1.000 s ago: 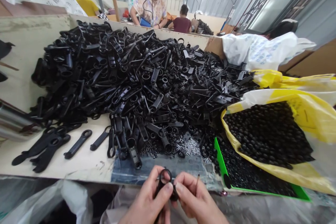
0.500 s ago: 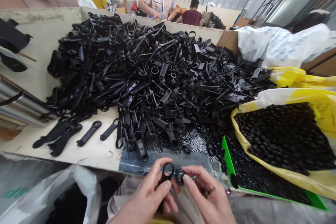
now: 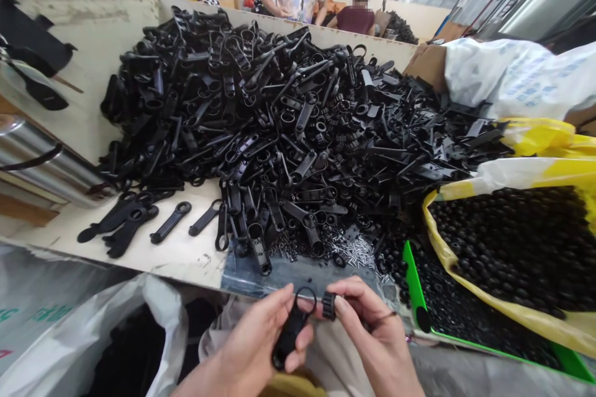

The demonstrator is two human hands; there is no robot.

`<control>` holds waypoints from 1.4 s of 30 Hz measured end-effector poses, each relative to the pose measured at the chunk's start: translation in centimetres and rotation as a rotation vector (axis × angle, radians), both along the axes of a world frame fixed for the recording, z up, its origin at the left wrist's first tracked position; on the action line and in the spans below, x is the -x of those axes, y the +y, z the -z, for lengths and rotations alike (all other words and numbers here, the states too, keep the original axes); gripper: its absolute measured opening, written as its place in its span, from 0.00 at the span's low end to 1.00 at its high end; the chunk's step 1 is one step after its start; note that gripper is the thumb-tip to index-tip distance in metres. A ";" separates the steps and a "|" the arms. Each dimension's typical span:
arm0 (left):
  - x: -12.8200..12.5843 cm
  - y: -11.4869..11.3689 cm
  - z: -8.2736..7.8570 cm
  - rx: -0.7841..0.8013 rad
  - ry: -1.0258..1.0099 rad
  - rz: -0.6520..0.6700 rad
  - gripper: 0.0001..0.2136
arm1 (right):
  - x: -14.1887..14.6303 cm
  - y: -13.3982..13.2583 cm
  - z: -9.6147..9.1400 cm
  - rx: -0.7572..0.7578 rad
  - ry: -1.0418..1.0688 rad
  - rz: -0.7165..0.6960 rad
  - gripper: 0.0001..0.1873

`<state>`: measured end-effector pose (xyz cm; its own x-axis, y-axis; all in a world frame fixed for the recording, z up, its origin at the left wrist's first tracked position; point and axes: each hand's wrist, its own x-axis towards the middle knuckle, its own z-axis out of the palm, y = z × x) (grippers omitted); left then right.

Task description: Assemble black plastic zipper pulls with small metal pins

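Note:
My left hand [image 3: 254,347] is closed around a black plastic lever with a ring end [image 3: 294,322], held upright at the bottom centre. Just to its right, my right hand [image 3: 372,341] pinches a small black ribbed ring [image 3: 328,306] beside the lever's ring end. A thin pin pokes out between its fingers. Both hands hover below the table's front edge. Behind them rises a large heap of black plastic levers [image 3: 261,111].
A yellow bag of small black beads [image 3: 512,242] sits at the right over a green tray [image 3: 410,285]. Small metal pins [image 3: 351,254] lie near the front edge. An open white bag [image 3: 116,335] hangs at lower left. A steel cylinder [image 3: 41,161] is at the left. Other people work behind the table.
The view has shifted so the table sits further right and higher. My right hand has drawn the small ribbed ring a little apart from the lever's ring end.

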<state>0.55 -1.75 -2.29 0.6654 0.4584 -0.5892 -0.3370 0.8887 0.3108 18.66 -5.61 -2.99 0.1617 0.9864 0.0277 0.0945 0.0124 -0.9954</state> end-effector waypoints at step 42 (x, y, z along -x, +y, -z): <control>1.8 -2.1 -0.6 -0.866 0.651 0.418 0.21 | 0.1 -0.9 -0.1 -0.086 -0.254 -0.157 0.17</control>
